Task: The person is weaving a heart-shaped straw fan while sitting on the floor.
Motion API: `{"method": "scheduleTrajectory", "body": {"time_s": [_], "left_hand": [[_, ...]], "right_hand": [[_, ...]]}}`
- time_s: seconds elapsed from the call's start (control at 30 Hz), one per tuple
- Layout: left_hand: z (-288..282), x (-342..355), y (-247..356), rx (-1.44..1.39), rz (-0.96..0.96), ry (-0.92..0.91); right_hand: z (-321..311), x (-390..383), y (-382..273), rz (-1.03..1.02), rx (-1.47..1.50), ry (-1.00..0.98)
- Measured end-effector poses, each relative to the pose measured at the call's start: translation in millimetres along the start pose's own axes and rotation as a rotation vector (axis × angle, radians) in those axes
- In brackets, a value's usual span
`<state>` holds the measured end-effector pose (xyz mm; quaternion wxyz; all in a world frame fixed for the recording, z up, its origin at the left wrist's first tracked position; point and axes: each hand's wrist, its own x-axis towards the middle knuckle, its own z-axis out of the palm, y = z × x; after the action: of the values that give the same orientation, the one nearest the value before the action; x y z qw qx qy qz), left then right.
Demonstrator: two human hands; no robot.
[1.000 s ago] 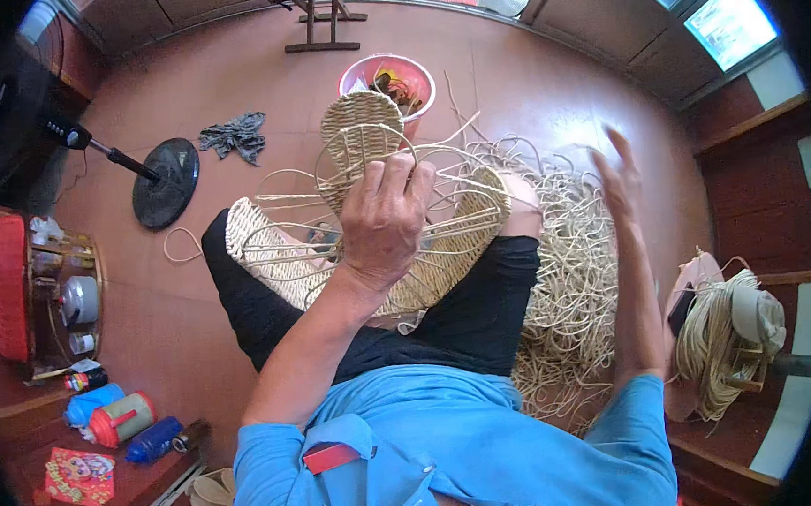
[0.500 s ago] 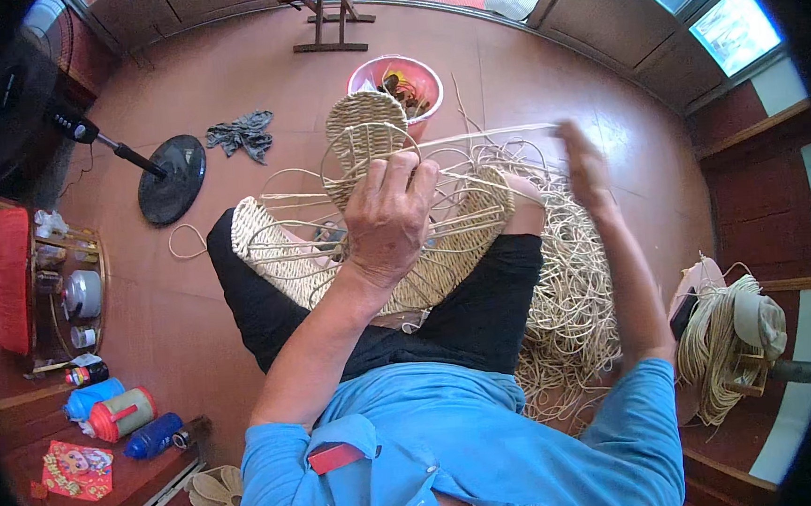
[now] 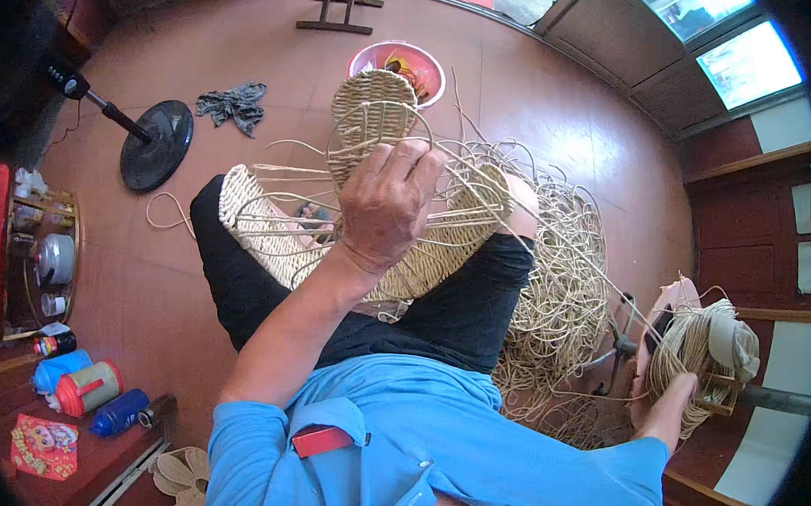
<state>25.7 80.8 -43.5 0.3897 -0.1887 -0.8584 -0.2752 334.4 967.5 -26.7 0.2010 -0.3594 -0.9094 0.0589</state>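
Observation:
A woven straw piece with several rounded lobes and thin looped frame wires rests across my lap and knees. My left hand is closed over its middle, gripping the frame near the upright oval lobe. From there a pale cord runs taut down to the right. Far out at the lower right, my right hand is closed on that cord, beside a hanging bundle of cord. Its fingers are partly hidden.
A big heap of loose cord lies by my right knee. Ahead stand a pink basin and a wooden stool. To the left are a fan base, a grey rag, a small rack and several bottles. A flower-shaped woven piece lies lower left.
My right hand has swept from the upper right down to the far lower right, drawing the cord out with it. The left hand keeps its hold on the woven piece. The view has shifted slightly.

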Motion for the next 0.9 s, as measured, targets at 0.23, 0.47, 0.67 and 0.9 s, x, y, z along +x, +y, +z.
{"method": "scheduleTrajectory", "body": {"time_s": [0.23, 0.47, 0.67, 0.9], "left_hand": [[-7.4, -3.6, -7.5, 0.005, -0.036, -0.001], [-7.6, 6.0, 6.1, -0.077, -0.027, 0.037], [-16.0, 10.4, 5.9, -0.126, -0.204, 0.033], [-12.3, 21.9, 7.0, -0.001, -0.328, -0.138]], "right_hand": [[-72.9, 15.5, 113.5, 0.208, -0.096, -0.017], [-47.7, 2.6, 127.3, 0.528, -0.203, -0.01], [66.2, -35.2, 12.2, 0.113, 0.097, 0.042], [51.6, -182.5, -466.0, -0.298, 0.824, -0.827]]}}
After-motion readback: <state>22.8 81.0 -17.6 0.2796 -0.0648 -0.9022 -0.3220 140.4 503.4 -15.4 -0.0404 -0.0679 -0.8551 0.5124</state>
